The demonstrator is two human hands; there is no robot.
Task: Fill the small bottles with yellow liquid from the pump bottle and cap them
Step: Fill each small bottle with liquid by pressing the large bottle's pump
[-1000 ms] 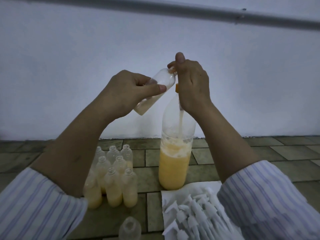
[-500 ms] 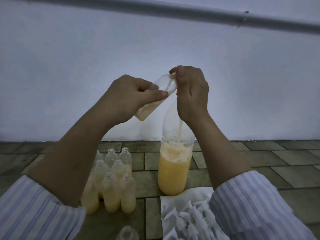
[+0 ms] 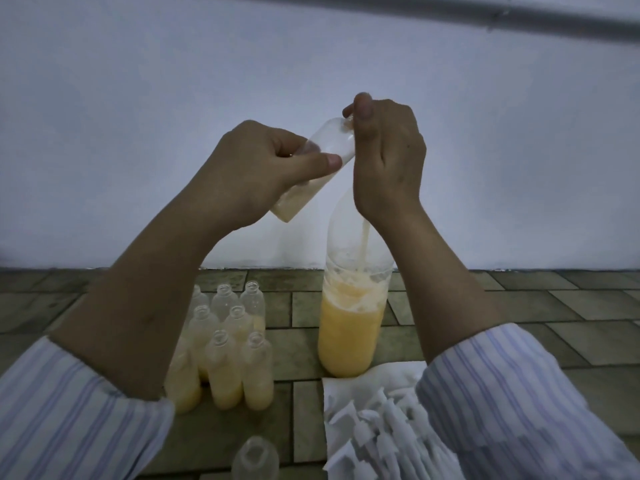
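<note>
My left hand [image 3: 256,171] grips a small clear bottle [image 3: 330,142], tilted with its mouth up toward the pump. Yellow liquid fills its lower end. My right hand [image 3: 384,161] wraps the pump head on top of the tall pump bottle [image 3: 351,327], thumb on top; the pump head is hidden under the fingers. The pump bottle stands on the tiled floor, about half full of yellow liquid, its dip tube visible inside. Several small uncapped bottles [image 3: 225,362] with yellow liquid stand in a cluster to its left.
A white sheet [image 3: 349,389] at lower right carries several white caps [image 3: 377,441]. An empty small bottle [image 3: 255,460] stands at the bottom edge. A white wall rises behind the tiled floor [image 3: 554,306], and a grey pipe [image 3: 450,12] runs along it overhead.
My right hand went down on the pump half a second ago and has come back up. The left hand followed with the small bottle at the spout.
</note>
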